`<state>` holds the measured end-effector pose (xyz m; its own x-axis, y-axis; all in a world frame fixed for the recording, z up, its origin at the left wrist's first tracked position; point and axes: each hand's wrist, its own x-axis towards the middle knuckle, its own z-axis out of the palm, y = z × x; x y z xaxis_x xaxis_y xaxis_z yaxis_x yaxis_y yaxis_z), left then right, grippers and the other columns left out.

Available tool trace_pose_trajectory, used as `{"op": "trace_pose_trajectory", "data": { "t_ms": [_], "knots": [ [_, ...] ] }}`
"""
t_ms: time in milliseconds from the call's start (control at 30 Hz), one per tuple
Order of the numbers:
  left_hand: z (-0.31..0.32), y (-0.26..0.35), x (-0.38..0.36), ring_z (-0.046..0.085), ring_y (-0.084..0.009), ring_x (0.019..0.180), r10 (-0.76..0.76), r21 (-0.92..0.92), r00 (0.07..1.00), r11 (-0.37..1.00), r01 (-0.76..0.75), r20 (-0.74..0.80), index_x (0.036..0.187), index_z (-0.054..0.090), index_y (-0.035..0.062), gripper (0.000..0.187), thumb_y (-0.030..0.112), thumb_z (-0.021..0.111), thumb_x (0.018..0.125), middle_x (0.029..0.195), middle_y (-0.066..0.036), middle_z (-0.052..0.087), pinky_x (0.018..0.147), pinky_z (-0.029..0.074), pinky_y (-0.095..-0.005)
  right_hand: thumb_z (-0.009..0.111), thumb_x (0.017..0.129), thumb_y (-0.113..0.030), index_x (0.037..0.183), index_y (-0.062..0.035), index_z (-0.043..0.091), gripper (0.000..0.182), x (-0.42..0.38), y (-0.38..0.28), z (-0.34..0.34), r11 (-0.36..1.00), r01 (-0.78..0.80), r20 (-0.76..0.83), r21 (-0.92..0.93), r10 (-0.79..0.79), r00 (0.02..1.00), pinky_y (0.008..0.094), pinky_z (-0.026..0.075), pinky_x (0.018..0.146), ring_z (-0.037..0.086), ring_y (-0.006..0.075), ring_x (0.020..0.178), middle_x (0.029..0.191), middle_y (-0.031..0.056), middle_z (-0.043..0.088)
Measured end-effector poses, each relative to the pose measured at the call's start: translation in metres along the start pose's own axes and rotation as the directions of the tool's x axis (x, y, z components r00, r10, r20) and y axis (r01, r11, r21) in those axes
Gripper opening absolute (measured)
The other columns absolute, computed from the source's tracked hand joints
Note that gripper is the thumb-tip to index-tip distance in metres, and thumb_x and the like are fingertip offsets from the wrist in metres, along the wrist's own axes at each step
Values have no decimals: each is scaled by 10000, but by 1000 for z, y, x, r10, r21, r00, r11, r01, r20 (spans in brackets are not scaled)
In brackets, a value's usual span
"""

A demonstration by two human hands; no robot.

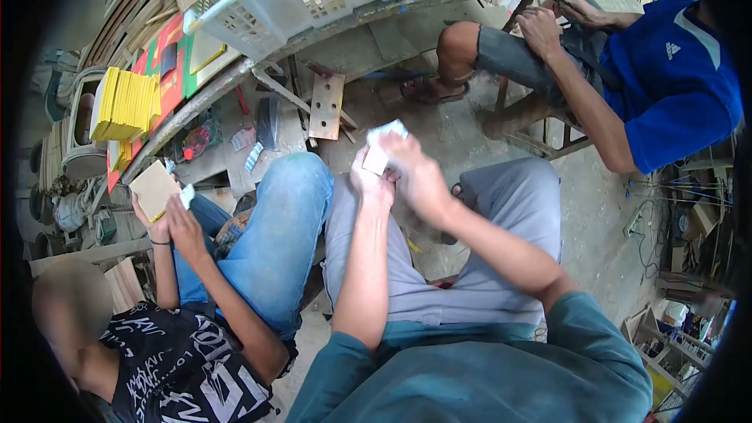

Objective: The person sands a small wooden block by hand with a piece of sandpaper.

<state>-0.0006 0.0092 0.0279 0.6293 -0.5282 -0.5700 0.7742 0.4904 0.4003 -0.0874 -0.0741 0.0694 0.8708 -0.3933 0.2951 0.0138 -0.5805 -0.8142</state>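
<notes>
Above my lap, my left hand [374,182] holds a small pale flat piece [375,160] from below, its fingers wrapped round it. My right hand [415,175] is smeared by motion and lies over the upper right part of that piece. A whitish-blue cloth or paper [388,130] shows at the fingertips of my right hand, on top of the piece. How my right fingers grip it is blurred.
At left, a seated person holds a square wooden piece [156,188]. Another person in blue sits at upper right. Ahead stand a workbench with a white crate [274,12] and stacked yellow pieces [125,106]. A board with holes [326,106] leans below.
</notes>
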Motion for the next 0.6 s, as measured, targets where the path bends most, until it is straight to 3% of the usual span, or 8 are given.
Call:
{"op": "trace_pose_trajectory", "data": {
  "t_ms": [33,67,133,167,233,433,567,600],
  "knots": [
    [-13,4,13,560,-192,592,-92,-68,803,984,162,589,870,590,73,306,314,405,910,704,-41,584,527,455,-317,522,668,131,1175,5,586,526,17,13,-2,993,51,-69,-107,-59,996,424,346,1071,484,337,1236,1232,201,565],
    [-20,-7,22,560,-192,592,-86,-69,799,985,158,595,870,590,73,306,314,405,910,704,-41,584,527,455,-317,522,668,131,1175,5,586,526,10,11,-1,992,60,-71,-110,-68,995,424,346,1071,484,337,1236,1232,201,565],
    [0,-20,18,459,-144,478,242,21,963,970,-241,-116,842,579,87,301,323,405,914,621,-6,527,449,365,-275,517,723,91,1180,-11,587,473,-11,-23,-1,983,159,86,-90,-152,985,427,374,1048,511,335,1207,1235,205,561],
    [20,9,-4,363,-130,425,-211,-223,973,957,186,-90,826,561,90,290,305,391,922,573,-9,463,430,307,-274,498,752,79,1170,-22,600,442,-16,-32,1,973,228,97,-47,-222,970,426,399,1018,536,336,1176,1235,203,563],
    [8,5,-4,349,-124,427,-124,-143,992,982,126,27,828,551,83,290,300,385,925,562,-9,440,431,299,-274,503,737,83,1173,-21,599,459,-3,-9,2,995,18,62,94,-24,998,415,389,1030,529,329,1183,1229,187,573],
    [4,10,1,309,-110,459,4,-29,906,1000,9,424,948,568,52,349,326,354,922,574,-14,424,427,233,-250,470,646,168,1186,-25,600,588,15,7,-38,984,126,-112,-123,-140,984,437,304,1093,494,301,1231,1229,169,577],
    [-2,-8,6,614,-223,891,178,85,973,978,-192,147,1038,582,53,318,277,383,931,972,-93,621,780,517,-353,543,738,31,1194,-66,612,471,2,-2,-24,929,360,112,-87,-350,930,426,297,1105,498,265,1234,1274,100,570],
    [36,-2,-14,592,-191,740,78,-89,994,992,-85,-74,1033,575,46,310,269,380,939,918,-90,610,616,488,-315,547,754,6,1197,-71,611,454,5,19,-17,932,325,54,-158,-320,946,425,301,1100,501,271,1230,1272,103,570]
  ]
}}
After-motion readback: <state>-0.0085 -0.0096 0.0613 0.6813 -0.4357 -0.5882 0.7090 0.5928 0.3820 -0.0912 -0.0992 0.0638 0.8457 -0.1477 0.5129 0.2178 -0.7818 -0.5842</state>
